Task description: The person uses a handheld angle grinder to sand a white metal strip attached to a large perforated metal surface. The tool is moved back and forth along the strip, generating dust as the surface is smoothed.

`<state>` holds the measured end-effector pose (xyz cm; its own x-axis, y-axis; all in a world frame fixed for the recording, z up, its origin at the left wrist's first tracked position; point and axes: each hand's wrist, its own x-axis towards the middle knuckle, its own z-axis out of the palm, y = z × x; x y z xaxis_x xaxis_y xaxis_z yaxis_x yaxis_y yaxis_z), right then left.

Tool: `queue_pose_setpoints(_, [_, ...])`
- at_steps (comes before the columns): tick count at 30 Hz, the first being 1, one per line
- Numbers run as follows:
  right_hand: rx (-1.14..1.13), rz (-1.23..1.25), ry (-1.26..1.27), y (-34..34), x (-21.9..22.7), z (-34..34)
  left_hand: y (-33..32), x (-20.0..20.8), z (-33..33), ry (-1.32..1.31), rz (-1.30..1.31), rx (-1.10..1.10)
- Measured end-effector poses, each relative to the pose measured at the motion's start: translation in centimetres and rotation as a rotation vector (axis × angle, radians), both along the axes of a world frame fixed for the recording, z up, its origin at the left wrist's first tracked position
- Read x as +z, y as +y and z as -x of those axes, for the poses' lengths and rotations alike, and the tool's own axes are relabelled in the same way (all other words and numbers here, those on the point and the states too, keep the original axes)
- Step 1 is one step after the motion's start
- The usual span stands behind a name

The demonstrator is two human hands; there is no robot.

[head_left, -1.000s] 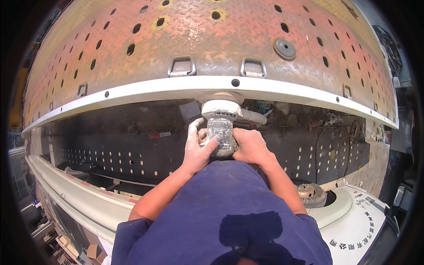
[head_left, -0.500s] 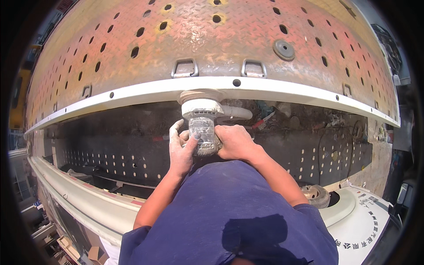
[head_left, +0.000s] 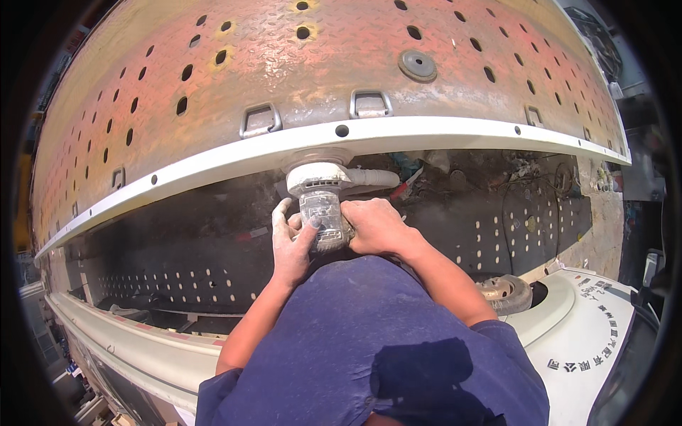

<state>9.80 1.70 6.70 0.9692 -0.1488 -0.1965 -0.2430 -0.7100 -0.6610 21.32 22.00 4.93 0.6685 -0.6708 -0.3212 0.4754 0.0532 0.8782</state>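
Sander of dusty grey plastic (head_left: 322,211), probably heavy, stiff and slippery, is gripped between left hand (head_left: 290,245) and right hand (head_left: 374,226) at its narrow body (head_left: 324,231), likely the best hold, and meets the white metal rail (head_left: 426,133) beyond them.

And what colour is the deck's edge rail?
The edge rail is white, seen best in the head view.

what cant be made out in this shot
In the head view:
Disc face of the power tool: turned away, toward the white rail.
Fingertips of the right hand: hidden by tool and hand.
Wheel: partly covered by the right forearm.
Perforated deck: cut off by the top edge.
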Motion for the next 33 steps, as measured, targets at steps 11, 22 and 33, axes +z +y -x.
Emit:
queue_pose_setpoints(11, [-0.073,0.172,0.114,-7.4,0.4,7.5,-9.5,-0.6,4.4,0.160,-0.032,-0.236])
queue_pose_setpoints(22, [-0.049,0.182,0.064,-6.3,0.8,6.4,-7.7,-1.2,3.4,0.196,0.038,-0.169])
queue_pose_setpoints(33, [0.057,0.131,0.071,-4.0,2.0,2.5,-4.2,0.6,0.7,0.164,-0.051,-0.058])
